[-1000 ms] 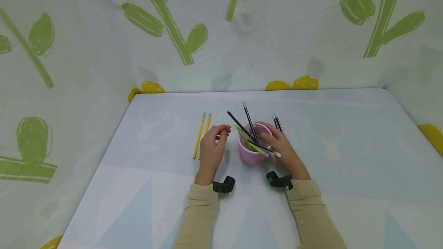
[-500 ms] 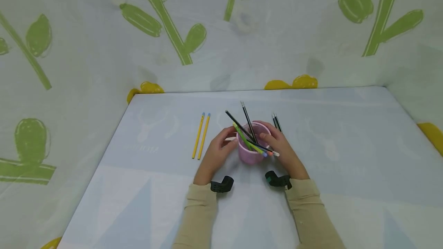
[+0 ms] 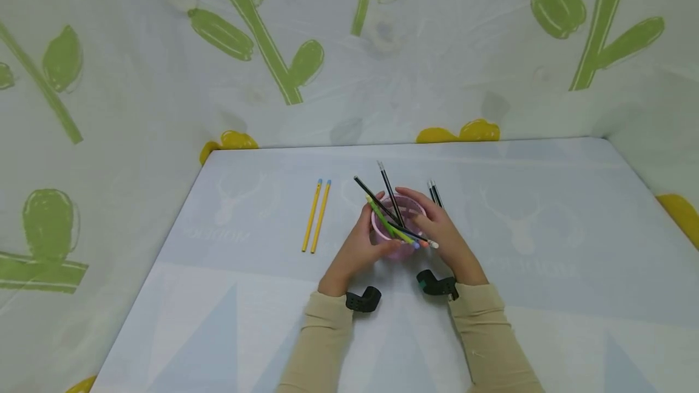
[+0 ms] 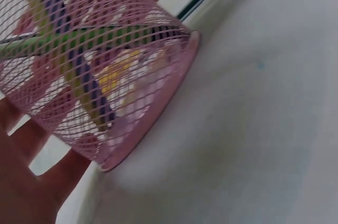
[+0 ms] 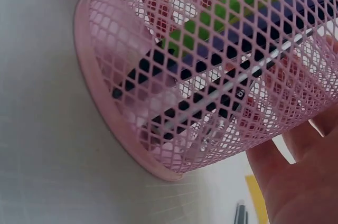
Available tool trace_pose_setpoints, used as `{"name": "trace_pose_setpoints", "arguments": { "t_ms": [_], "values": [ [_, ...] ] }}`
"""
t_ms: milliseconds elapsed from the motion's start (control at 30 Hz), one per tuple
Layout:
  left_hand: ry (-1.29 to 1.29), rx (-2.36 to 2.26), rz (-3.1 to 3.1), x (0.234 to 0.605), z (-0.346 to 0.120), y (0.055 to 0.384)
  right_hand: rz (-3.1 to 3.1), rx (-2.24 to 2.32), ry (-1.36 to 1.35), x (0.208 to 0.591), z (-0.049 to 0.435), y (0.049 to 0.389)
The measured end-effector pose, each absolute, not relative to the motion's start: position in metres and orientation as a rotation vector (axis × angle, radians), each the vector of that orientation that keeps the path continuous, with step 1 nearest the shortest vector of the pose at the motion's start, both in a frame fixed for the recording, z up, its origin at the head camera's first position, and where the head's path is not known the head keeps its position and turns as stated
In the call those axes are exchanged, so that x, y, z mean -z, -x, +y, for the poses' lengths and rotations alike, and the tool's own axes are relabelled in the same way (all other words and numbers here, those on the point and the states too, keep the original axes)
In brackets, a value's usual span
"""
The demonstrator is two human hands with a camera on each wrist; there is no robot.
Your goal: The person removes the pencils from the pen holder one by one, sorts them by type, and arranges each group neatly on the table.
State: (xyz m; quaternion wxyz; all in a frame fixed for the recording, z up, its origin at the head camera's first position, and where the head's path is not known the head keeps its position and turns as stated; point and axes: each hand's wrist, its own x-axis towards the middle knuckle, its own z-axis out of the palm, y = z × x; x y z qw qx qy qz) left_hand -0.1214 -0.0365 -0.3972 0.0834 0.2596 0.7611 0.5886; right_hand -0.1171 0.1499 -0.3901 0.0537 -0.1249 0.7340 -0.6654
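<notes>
A pink mesh pencil cup (image 3: 403,255) stands on the table, held between both hands. My left hand (image 3: 355,253) grips its left side, thumb at the front and fingers around the back. My right hand (image 3: 443,236) holds the opposite side, its thumb over the rim. Several pencils lean out of the cup: black ones (image 3: 387,184), a green one (image 3: 377,208) and others with coloured ends. Through the mesh in the left wrist view, a green pencil (image 4: 100,39) crosses darker ones. The right wrist view shows the cup's solid pink base rim (image 5: 113,123) near the table.
Two yellow pencils (image 3: 317,217) with blue ends lie side by side left of the cup. Dark pencils (image 3: 434,191) lie behind the right hand, partly hidden by it. The pale patterned table (image 3: 218,320) meets a leaf-printed cloth wall (image 3: 464,47) at the back.
My left hand has moved right from beside the yellow pencils to the cup and now grips it. Both yellow pencils are fully uncovered. The right hand stays on the cup.
</notes>
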Motion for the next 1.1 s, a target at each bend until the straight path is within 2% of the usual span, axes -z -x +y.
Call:
{"name": "trace_pose_setpoints", "arguments": {
  "t_ms": [133,367,700,933,1100],
  "values": [
    [-0.766,-1.816,2.263,0.404,-0.034,0.122,2.234,2.008,0.414,0.396,0.148,0.122],
    [-0.78,-1.823,2.328,0.431,-0.036,0.135,2.329,1.949,0.468,0.381,0.14,0.119],
    [-0.85,-1.791,2.354,0.401,-0.032,0.124,2.435,1.862,0.351,0.38,0.143,0.113],
    [-0.919,-1.772,2.457,0.396,-0.031,0.119,2.48,1.832,0.305,0.406,0.149,0.123],
    [-0.895,-1.792,2.452,0.396,-0.03,0.118,2.543,1.739,0.368,0.407,0.152,0.127]
  ]
}}
